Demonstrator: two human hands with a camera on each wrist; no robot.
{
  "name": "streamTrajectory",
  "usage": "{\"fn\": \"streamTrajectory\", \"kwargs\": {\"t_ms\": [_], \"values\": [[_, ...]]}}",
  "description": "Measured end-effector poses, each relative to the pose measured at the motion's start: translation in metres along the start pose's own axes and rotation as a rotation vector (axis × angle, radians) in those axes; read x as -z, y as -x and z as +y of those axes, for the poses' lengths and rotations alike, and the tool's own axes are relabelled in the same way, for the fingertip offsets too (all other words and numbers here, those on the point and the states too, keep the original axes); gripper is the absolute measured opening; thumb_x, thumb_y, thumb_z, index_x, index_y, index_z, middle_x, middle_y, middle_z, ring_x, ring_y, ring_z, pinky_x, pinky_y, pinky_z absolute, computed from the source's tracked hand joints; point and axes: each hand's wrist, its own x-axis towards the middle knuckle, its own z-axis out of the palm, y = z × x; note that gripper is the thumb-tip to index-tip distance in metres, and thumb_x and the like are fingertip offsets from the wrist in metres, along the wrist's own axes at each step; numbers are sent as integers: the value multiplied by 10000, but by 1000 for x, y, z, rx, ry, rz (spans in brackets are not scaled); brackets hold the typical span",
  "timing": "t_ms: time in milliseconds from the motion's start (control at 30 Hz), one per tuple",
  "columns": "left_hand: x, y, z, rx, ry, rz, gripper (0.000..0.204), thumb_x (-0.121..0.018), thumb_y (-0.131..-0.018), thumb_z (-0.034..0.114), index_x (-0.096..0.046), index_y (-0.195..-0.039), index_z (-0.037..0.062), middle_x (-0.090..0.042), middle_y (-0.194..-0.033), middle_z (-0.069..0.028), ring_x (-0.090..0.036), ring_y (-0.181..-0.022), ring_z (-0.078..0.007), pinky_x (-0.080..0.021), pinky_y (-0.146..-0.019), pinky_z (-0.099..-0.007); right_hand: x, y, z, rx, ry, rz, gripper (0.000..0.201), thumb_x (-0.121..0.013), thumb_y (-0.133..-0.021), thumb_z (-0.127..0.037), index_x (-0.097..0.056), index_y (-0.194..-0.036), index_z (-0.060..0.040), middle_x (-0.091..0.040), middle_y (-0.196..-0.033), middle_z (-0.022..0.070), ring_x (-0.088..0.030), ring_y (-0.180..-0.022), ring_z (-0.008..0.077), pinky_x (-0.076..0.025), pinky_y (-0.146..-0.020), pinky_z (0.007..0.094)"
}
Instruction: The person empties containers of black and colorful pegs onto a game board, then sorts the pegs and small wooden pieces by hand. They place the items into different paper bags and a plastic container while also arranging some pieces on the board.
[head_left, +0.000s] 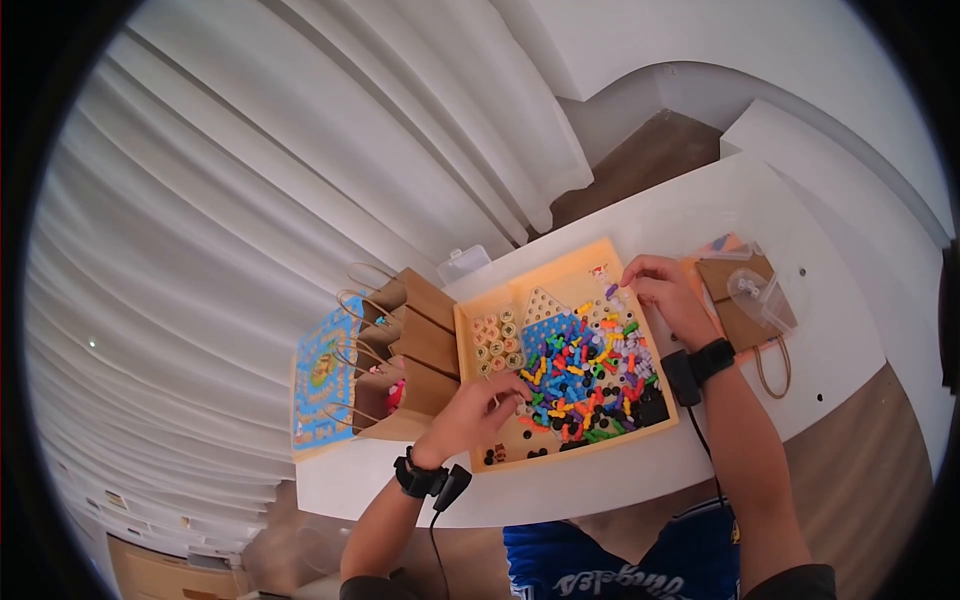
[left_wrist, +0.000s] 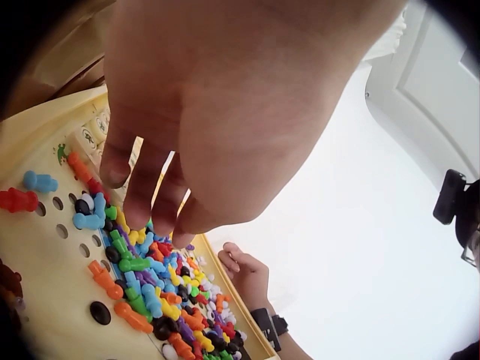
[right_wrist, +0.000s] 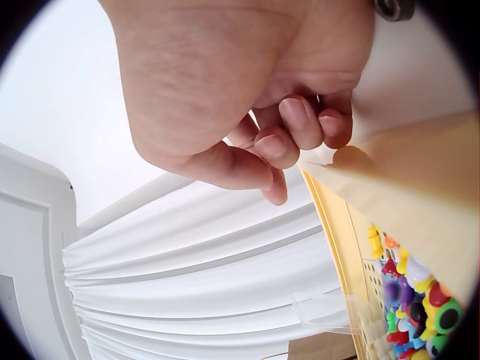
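Where the left hand (head_left: 472, 412) reaches, colorful pegs (head_left: 572, 384) lie just beside.

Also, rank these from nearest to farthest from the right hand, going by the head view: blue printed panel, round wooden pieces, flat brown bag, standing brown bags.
From the right hand:
1. Flat brown bag, just to its right
2. Round wooden pieces, left, inside the tray
3. Standing brown bags, left of the tray
4. Blue printed panel, far left

Left hand (head_left: 474, 414): fingers loosely bent, pointing down. Right hand (head_left: 662, 290): fingers curled inward. Both forearms reach forward; a black band circles each wrist.
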Motion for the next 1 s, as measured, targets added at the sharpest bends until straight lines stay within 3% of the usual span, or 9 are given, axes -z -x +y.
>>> {"fn": "streamTrajectory", "kwargs": {"t_ms": [67, 133, 233, 467, 500, 700, 1000], "values": [[1, -3, -9, 19, 32, 85, 121, -577, -1000, -6, -691, -1042, -4, -687, -855, -52, -630, -722, -96, -491, -629, -272, 0, 0, 0, -7, 6, -7, 76, -596, -905, -64, -662, -898, -25, -575, -824, -32, -464, -751, 44, -366, -663, 210], [-2, -8, -32, -27, 136, 209, 74, -628, -998, 42, -690, -1005, 3, -611, -730, -14, -513, -615, -42, -413, -576, -236, 1, -1, 0, -13, 14, -1, 76, -594, -901, -57, -665, -898, -29, -579, -813, -33, -469, -743, 43, -366, -661, 207], [-4, -17, -48, -77, 248, 325, 87, -652, -994, 58, -688, -949, -7, -569, -675, 22, -473, -625, -13, -379, -572, -218, 2, -2, 3, -15, 4, -8, 84, -592, -903, -58, -670, -906, -27, -577, -789, -33, -467, -721, 44, -360, -653, 206], [-5, -25, -59, 3, 453, 355, 155, -656, -1001, 72, -664, -868, -7, -516, -677, 70, -399, -648, 7, -305, -571, -216, 1, -2, -3, -60, 11, 30, 93, -596, -906, -61, -667, -927, -5, -545, -747, -37, -440, -683, 42, -340, -639, 206], [-3, -24, -49, 12, 502, 348, 255, -651, -1004, 68, -568, -770, 10, -427, -667, 91, -350, -651, 8, -282, -573, -224, 2, -2, -2, -67, -26, 17, 94, -605, -908, -68, -671, -932, -6, -554, -759, -36, -449, -701, 43, -343, -649, 207], [-5, -21, -64, -56, 606, 330, 413, -633, -1002, 38, -346, -705, 61, -309, -680, 96, -278, -653, -6, -252, -564, -233, 1, -2, 0, -95, -46, 28, 111, -601, -913, -72, -666, -966, -1, -543, -773, -35, -447, -719, 49, -346, -674, 217], [-5, -7, -79, -151, 704, 310, 409, -634, -947, -1, -328, -684, 61, -305, -621, 59, -250, -591, -33, -201, -511, -271, -1, -1, -5, -102, -2, 45, 126, -593, -906, -82, -656, -967, 9, -511, -762, -37, -417, -705, 64, -334, -668, 228]]}}
